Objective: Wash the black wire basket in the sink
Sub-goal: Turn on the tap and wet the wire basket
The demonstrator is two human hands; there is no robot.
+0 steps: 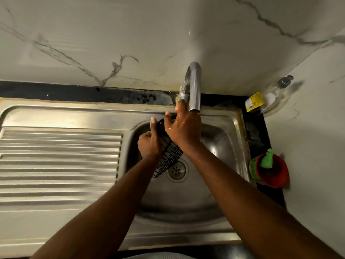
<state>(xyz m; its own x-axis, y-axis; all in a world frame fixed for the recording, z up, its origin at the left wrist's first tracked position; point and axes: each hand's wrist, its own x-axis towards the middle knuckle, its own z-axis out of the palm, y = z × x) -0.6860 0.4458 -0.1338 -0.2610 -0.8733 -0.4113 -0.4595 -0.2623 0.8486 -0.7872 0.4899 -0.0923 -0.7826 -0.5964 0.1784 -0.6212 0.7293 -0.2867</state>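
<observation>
Two bare forearms reach in from the near edge over a stainless steel sink (pixel 237 139), whose ribbed drainboard (pixel 59 161) fills the left side. In the floor of the basin the round drain strainer (pixel 176 170) shows just right of the black wire basket (pixel 169 158). The basket is held up above the basin, left of centre, tilted so that its near end hangs down toward the strainer and its far end rises toward the sink's back rim. The left hand (pixel 149 144) grips the basket's left side with curled fingers, the thumb standing straight up along the wire. The right hand (pixel 183 128), wet and glistening, lies over the basket's far end with fingers straight and spread wide; its thumb is at the basket's far rim and one fingertip reaches up to the base of the chrome tap (pixel 195 86), though whether it touches there cannot be told. On the black bench (pixel 259 135) to the right of the basin sits a red tub (pixel 276 174) with a green scrub pad (pixel 267 160) in it. Farther back, in the right corner, a yellow-labelled packet (pixel 253 101) sits beside a clear pump bottle (pixel 276 94). A marble-veined wall (pixel 112 43) rises behind the tap.
</observation>
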